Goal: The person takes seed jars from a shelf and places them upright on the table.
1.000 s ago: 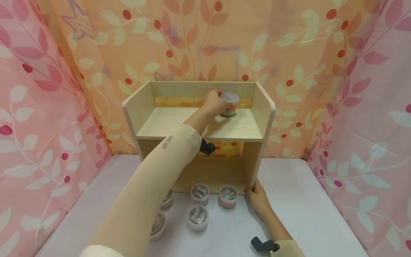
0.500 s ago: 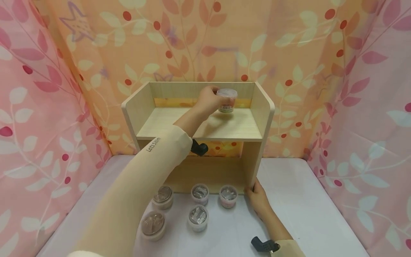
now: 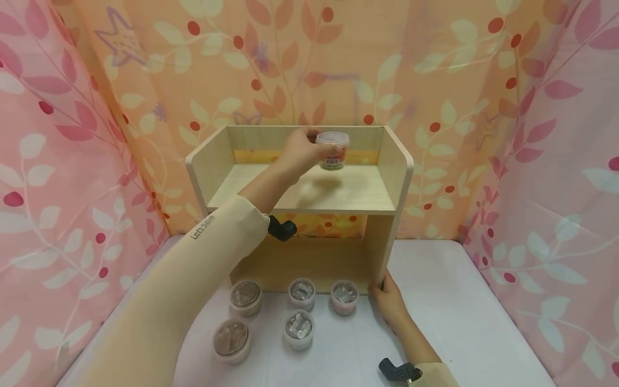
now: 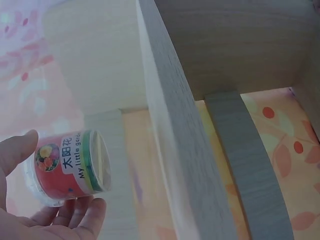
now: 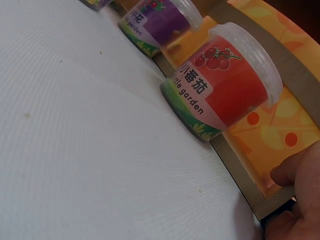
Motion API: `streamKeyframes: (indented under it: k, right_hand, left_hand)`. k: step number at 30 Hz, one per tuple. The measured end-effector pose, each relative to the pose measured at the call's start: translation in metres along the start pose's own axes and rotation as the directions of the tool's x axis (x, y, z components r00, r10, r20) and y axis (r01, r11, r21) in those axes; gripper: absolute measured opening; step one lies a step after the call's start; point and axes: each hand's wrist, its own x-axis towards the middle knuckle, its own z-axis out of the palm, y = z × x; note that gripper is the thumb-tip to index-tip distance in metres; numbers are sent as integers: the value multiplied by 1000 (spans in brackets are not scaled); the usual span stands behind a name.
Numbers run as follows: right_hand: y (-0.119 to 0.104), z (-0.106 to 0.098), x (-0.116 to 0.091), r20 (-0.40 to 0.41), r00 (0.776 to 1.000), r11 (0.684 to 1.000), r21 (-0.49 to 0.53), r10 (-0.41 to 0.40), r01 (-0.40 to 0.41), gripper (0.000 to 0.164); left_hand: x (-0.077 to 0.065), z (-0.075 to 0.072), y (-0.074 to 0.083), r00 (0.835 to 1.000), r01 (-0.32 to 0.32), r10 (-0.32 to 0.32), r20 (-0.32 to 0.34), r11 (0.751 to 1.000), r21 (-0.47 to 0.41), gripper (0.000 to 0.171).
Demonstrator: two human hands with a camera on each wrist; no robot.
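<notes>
My left hand (image 3: 300, 151) holds a clear plastic cup (image 3: 333, 155) above the upper board of a pale wooden shelf (image 3: 358, 196); its shadow falls on the board. In the left wrist view the thumb and fingers lie around the cup (image 4: 65, 167), which has a red label reading "My little garden" and a green band. Down at the right, my right hand (image 3: 390, 302) grips the lower front edge of the shelf's side panel. In the right wrist view a tomato-label cup (image 5: 225, 82) stands near that hand (image 5: 300, 195), apart from it.
Several similar lidded cups stand on the white tabletop before the shelf, among them a right one (image 3: 344, 296), a middle front one (image 3: 298, 329) and a left front one (image 3: 232, 341). Patterned cloth (image 3: 309, 64) hangs behind and at both sides.
My left hand has lifted the cup off the upper board and moved it left. The right hand stays on the side panel.
</notes>
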Motion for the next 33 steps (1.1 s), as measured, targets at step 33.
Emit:
streamKeyframes:
  k: [33]
  right_hand:
    - [4, 0, -1, 3, 999, 999, 4, -51, 51, 66]
  left_hand:
    - [-103, -16, 5, 985, -129, 137, 102, 988, -82, 67]
